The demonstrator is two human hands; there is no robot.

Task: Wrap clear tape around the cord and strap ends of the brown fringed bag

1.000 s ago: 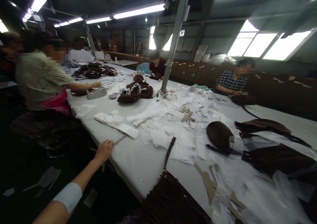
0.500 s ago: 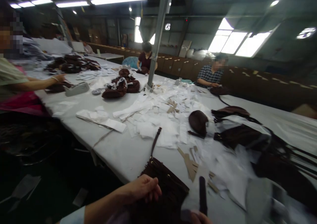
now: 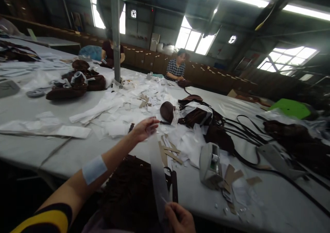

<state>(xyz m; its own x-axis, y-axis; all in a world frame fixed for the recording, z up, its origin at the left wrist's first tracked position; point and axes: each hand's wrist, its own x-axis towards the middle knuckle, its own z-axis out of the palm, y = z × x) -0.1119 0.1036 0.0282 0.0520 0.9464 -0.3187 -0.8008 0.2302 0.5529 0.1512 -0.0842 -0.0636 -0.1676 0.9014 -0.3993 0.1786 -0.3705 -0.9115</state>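
Observation:
My left hand [image 3: 144,130] reaches over the table with its fingers curled around the upper end of a translucent white strip [image 3: 157,173]. Near the table's front edge, my right hand [image 3: 180,218] pinches the strip's lower end. The strip is stretched between both hands, across the side of a dark brown bag [image 3: 131,188] with a ruffled or fringed surface. The bag lies close to my body, and its lower part is dark and hard to make out. Beside the strip is a dark brown strap [image 3: 175,186].
White paper scraps [image 3: 123,114] and tan card strips [image 3: 171,152] litter the table [image 3: 196,195]. A grey box-like device [image 3: 210,164] stands to the right. Brown bags [image 3: 197,118] with long straps lie beyond. A metal post [image 3: 116,37] rises mid-table. Two people sit at the far side.
The view has swung to the right. My left hand has moved up and away from the bag, and the translucent strip is now drawn out between my hands.

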